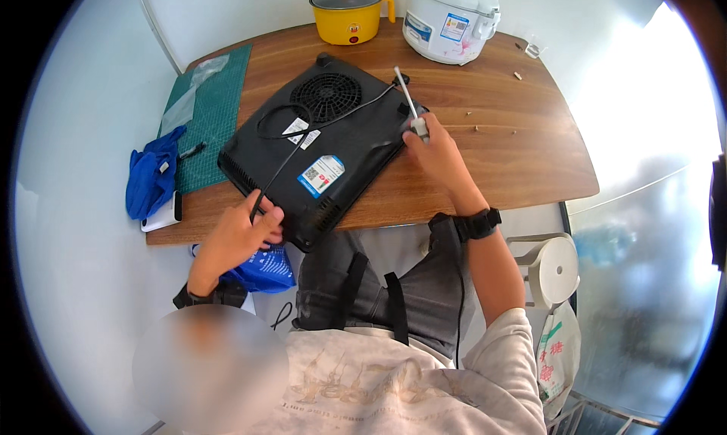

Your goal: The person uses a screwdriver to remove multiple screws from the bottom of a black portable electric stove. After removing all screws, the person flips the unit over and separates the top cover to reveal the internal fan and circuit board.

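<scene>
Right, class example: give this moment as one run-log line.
left hand: holding black cable | right hand: holding screwdriver | black appliance: fan grille up, on wooden table | yellow pot, white cooker: far side of table

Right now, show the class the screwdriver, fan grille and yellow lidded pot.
Screwdriver (pixel 410 102), head view: on its shaft.
Fan grille (pixel 326 96), head view: near its centre.
Yellow lidded pot (pixel 338 24), head view: front wall.
</scene>
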`<state>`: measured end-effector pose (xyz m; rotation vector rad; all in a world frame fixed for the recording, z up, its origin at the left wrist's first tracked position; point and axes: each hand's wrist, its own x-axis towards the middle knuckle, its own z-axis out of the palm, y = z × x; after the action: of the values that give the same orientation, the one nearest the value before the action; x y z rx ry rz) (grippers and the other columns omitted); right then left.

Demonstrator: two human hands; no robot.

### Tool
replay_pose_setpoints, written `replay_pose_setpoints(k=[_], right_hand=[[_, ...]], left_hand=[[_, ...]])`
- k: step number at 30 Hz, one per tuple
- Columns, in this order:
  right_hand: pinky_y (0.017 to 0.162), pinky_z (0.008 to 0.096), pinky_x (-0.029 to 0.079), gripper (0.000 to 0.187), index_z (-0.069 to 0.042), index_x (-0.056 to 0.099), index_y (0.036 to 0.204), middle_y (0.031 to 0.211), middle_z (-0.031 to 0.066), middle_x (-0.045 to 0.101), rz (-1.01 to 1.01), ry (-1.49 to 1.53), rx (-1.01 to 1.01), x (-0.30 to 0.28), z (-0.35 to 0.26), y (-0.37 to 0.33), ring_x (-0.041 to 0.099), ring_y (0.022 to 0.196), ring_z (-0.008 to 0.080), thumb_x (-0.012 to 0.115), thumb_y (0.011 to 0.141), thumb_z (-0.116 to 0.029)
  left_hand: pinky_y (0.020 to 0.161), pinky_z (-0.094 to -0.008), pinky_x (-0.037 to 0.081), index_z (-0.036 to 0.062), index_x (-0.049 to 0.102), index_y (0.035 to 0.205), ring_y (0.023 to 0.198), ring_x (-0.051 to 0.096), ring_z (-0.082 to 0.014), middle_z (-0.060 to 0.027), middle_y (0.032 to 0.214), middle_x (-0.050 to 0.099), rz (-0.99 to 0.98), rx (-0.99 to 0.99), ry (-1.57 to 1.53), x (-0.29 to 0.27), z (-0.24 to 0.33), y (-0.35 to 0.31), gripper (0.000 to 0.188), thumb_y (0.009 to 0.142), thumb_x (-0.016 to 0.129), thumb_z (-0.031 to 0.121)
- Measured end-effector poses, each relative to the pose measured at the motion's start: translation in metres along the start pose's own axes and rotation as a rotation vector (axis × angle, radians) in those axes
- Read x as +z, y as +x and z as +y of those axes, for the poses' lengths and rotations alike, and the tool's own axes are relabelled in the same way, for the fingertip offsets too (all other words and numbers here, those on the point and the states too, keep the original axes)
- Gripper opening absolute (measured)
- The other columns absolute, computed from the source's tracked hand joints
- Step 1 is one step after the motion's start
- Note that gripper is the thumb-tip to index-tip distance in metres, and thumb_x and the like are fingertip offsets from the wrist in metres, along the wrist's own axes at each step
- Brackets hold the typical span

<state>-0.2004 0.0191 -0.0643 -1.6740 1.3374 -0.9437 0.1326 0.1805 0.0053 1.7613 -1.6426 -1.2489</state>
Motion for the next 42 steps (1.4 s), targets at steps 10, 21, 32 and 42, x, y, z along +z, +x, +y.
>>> replay_pose_setpoints(k=[10, 21, 32, 42], right_hand=[[0.094, 0.0363, 0.055, 0.021, -0.006, 0.058, 0.116, 0.11, 0.0016, 0.055, -0.173, 0.506, 0.13, 0.013, -0.003, 0.064, 0.057, 0.103, 0.0134, 0.063, 0.104, -0.022], [0.054, 0.0249, 0.048, 0.027, -0.009, 0.058, 0.116, 0.086, 0.0022, 0.063, -0.115, 0.33, 0.192, -0.013, -0.016, -0.005, 0.058, 0.065, 0.0089, 0.06, 0.106, -0.033], [0.067, 0.027, 0.05, 0.022, 0.0, 0.061, 0.111, 0.089, 0.0087, 0.07, 0.067, -0.044, -0.036, -0.074, -0.036, -0.086, 0.062, 0.073, 0.0128, 0.065, 0.094, -0.013], [0.078, 0.0275, 0.059, 0.031, -0.002, 0.069, 0.111, 0.095, 0.0092, 0.073, 0.284, -0.022, -0.057, -0.098, -0.06, -0.136, 0.07, 0.085, 0.0123, 0.084, 0.086, -0.012]], left_hand=[[0.085, -0.0363, 0.059, 0.0058, 0.045, 0.147, 0.108, 0.072, -0.0289, -0.0265, 0.118, 0.071, -0.085, 0.076, -0.576, 0.068, -0.003, -0.005, 0.048, 0.11, 0.048, 0.037], [0.089, -0.033, 0.055, 0.0019, 0.034, 0.154, 0.103, 0.072, -0.0235, -0.0228, 0.112, 0.073, -0.076, 0.153, -0.627, 0.097, 0.005, 0.038, 0.06, 0.106, 0.055, 0.032], [0.092, -0.0322, 0.056, 0.0026, 0.023, 0.156, 0.108, 0.069, -0.0208, -0.0224, 0.121, 0.069, -0.167, 0.133, -0.638, 0.095, 0.023, 0.052, 0.066, 0.106, 0.059, 0.027], [0.096, -0.0356, 0.052, 0.0041, 0.062, 0.118, 0.11, 0.066, -0.0228, -0.0123, 0.112, 0.069, 0.249, 0.564, 0.052, 0.052, 0.073, 0.024, 0.024, 0.097, 0.064, 0.015]])
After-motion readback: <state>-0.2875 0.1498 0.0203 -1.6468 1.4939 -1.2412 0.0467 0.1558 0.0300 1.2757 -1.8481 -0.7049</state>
